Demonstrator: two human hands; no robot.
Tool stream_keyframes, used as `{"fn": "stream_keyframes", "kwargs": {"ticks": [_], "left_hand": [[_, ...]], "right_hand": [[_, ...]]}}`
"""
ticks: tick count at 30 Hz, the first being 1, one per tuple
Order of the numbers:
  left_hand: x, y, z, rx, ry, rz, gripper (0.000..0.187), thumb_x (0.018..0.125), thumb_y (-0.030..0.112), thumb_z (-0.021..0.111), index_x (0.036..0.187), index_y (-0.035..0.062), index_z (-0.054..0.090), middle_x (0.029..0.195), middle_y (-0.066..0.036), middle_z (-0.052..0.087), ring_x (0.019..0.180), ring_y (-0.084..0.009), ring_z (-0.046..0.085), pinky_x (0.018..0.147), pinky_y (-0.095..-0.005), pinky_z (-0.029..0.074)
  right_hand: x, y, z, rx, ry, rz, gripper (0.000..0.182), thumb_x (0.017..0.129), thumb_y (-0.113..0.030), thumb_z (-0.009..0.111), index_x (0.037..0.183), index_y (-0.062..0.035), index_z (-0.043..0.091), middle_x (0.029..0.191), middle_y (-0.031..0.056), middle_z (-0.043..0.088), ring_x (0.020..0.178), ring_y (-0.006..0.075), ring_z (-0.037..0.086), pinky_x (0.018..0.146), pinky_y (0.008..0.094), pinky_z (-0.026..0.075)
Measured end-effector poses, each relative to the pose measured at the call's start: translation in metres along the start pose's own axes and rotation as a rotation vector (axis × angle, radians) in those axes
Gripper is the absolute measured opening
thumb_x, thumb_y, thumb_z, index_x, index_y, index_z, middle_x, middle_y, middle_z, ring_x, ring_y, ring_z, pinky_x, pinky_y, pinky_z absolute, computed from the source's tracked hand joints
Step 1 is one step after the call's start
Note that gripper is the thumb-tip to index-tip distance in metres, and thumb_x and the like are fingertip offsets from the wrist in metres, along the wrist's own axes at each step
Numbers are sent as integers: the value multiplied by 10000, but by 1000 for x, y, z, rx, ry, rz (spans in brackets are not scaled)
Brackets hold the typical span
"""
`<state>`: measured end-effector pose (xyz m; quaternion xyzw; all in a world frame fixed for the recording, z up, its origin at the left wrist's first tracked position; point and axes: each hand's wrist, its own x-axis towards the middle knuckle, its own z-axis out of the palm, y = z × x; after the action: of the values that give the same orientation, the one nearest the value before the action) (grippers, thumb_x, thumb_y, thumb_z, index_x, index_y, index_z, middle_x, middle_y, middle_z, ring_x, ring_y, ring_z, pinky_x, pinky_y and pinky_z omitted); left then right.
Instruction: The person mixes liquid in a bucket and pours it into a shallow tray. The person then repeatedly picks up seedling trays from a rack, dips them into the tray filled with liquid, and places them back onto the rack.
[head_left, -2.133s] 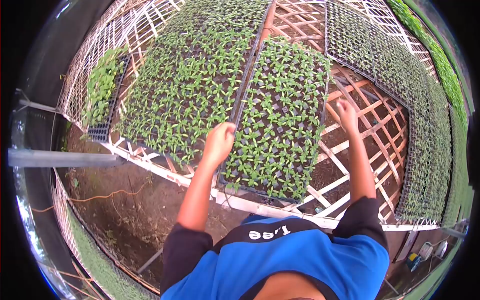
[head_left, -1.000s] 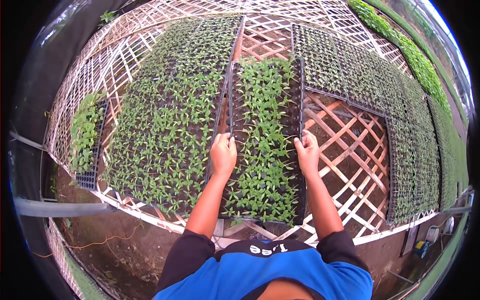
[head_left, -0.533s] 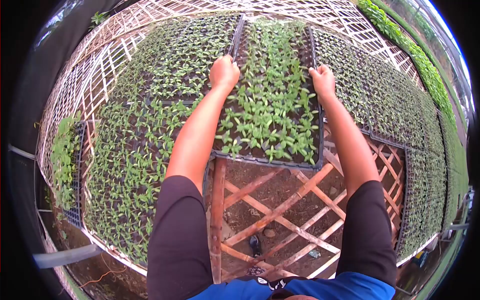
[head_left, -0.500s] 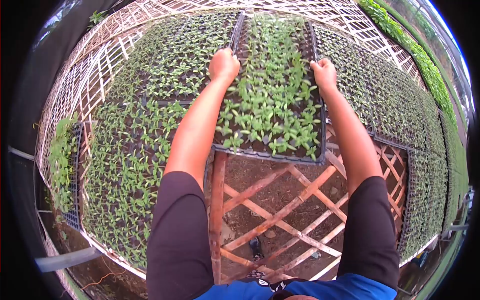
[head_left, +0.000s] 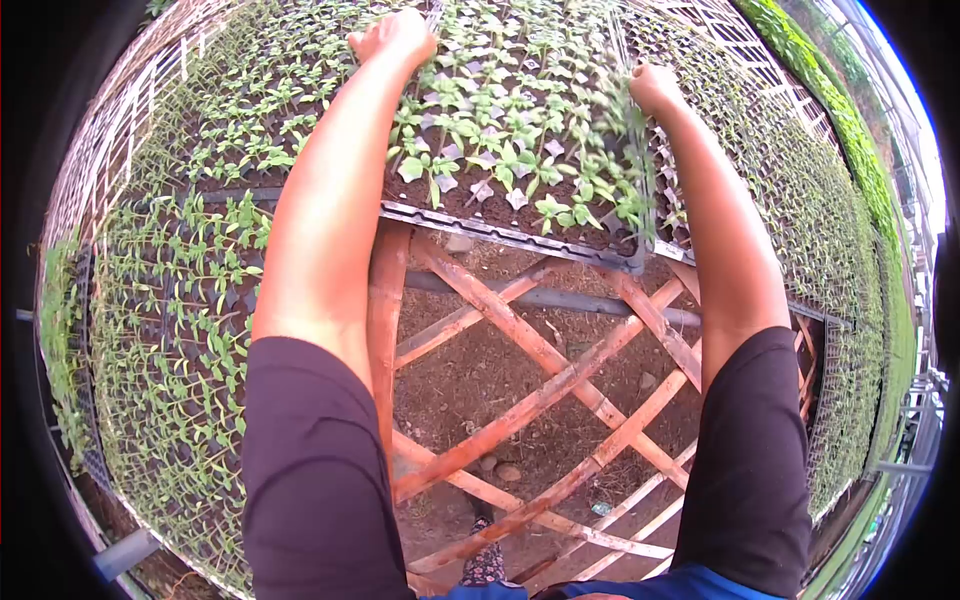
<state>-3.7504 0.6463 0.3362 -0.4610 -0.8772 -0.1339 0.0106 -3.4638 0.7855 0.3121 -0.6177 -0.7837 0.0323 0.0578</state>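
Between my arms lies a black seedling tray full of small green seedlings, its near rim toward me. My left hand is closed at the tray's left edge, near the top of the view. On the opposite side my right hand is curled at the right edge, fingers bent inward. Parts of both hands' fingers are hidden by the hands themselves or by leaves. The tray rests level with the neighbouring trays, as far as I can see.
More seedling trays stand on both sides, with seedlings on the left and smaller ones on the right. In front is a wooden lattice rack over bare soil. A strip of green plants runs along the right.
The tray and both hands appear farther forward, higher in the view. More of the lattice shows between my arms, and the camera view has shifted.
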Motion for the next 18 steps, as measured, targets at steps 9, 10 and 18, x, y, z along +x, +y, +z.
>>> {"fn": "stream_keyframes", "kwargs": {"ticks": [9,10,18], "left_hand": [[-76,-2,-115,-204,220,285,211,766,229,509,910,97,590,975,-152,569,936,-314,527,792,-424,401],[-75,-2,-114,-167,268,294,207,769,218,502,922,108,588,1005,-143,555,969,-305,506,830,-448,359],[-132,19,-114,-231,-12,231,264,751,200,521,1010,194,574,1015,-69,546,975,-224,517,879,-418,297]], "right_hand": [[-284,-49,-56,1155,-550,26,161,790,-200,531,884,-72,559,841,34,581,709,119,540,642,253,428],[-307,-58,-44,1418,-775,256,173,797,-199,531,881,-47,546,803,38,584,687,117,549,614,246,437],[-278,-120,37,2054,-286,912,172,849,-162,482,895,-1,443,804,144,525,701,243,583,560,301,512]]}}
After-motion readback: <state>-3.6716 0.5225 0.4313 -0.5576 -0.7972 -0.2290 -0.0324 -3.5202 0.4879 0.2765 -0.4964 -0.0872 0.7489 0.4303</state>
